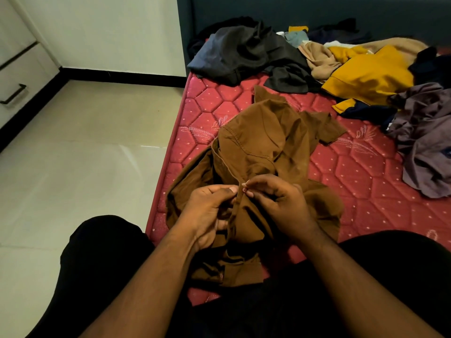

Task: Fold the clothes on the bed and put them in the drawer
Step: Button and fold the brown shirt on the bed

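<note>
right now both hands are on the brown shirt (263, 142), which lies rumpled on the red quilted mattress (366, 181) of the bed, at its near edge, and spills down toward the person's lap. the left hand (210, 211) has its fingers curled around a fold of the brown cloth, the thumb pressed against the seam at the middle. the right hand (275, 203) pinches the same seam from the other side, finger and thumb tips closed on a small pale spot that looks like a button, though it is too small to be sure. the two hands all but touch at that point. one short sleeve of the shirt lies out flat to the right on the mattress.

further up the bed, well apart from the shirt, the rest of the clothes lie unfolded in a loose heap: a dark grey garment (244, 52) at the left of the heap, a beige piece (319, 59) just beside it, a mustard yellow garment (371, 74) in the middle, and a purplish-grey one (424, 137) at the right edge.

to the left, across the pale tiled floor (85, 147), stands a white drawer unit (22, 69) with a dark bar handle (14, 93); its drawers sit pushed in. the person's legs, in black, frame the bottom of the view.
</note>
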`<state>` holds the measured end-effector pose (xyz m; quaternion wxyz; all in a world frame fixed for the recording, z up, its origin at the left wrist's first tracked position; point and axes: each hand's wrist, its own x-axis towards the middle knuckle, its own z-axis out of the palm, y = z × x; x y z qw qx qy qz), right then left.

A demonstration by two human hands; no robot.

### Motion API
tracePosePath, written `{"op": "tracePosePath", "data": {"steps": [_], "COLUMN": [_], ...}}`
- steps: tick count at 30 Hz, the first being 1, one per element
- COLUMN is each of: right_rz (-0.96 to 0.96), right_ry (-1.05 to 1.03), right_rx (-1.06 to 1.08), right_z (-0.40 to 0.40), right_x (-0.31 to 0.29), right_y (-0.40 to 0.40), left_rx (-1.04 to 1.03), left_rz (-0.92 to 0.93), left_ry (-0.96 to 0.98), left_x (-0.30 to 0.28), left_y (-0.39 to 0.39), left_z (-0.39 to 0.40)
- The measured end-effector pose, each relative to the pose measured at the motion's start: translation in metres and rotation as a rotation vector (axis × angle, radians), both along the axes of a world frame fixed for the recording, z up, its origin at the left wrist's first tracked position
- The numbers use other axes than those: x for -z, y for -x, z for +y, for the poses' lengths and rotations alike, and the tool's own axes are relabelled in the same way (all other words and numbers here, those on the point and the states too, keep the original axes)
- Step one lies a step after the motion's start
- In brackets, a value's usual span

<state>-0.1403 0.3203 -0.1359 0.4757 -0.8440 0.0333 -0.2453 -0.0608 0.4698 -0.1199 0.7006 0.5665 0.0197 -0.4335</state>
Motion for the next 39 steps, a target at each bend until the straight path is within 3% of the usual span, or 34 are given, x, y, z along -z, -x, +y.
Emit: {"op": "tracePosePath", "data": {"steps": [6, 10, 17, 25, 28, 31, 35, 39], "right_rz": [0.040, 0.011, -0.078, -0.084, -0.072, 0.008, 0.123, 0.213], "right_ry": [-0.009, 0.165, 0.476, 0.726, 0.769, 0.584, 0.319, 0.173], "right_rx": [0.015, -0.036, -0.247, 0.052, 0.136, 0.210, 0.246, 0.210], "right_z": [-0.001, -0.008, -0.017, -0.001, 0.002, 0.002, 0.002, -0.020], "right_x": [0.002, 0.010, 0.018, 0.018, 0.011, 0.002, 0.000, -0.036], "right_y": [0.000, 0.000, -0.007, 0.003, -0.001, -0.007, -0.002, -0.014], "left_rx": [-0.005, 0.098, 0.280, 0.130, 0.121, 0.184, 0.317, 0.269], "left_rz": [0.078, 0.060, 0.100, -0.070, -0.245, -0.484, -1.114, -1.628], "left_ry": [0.019, -0.033, 0.066, 0.172, 0.112, 0.022, -0.269, -0.422], "left_x": [0.005, 0.012, 0.016, 0.022, 0.015, 0.008, 0.014, -0.025], "left_y": [0.000, -0.009, -0.014, -0.008, -0.009, -0.009, -0.016, -0.051], "left_z": [-0.001, 0.004, 0.011, 0.005, 0.005, 0.010, 0.007, -0.020]}}
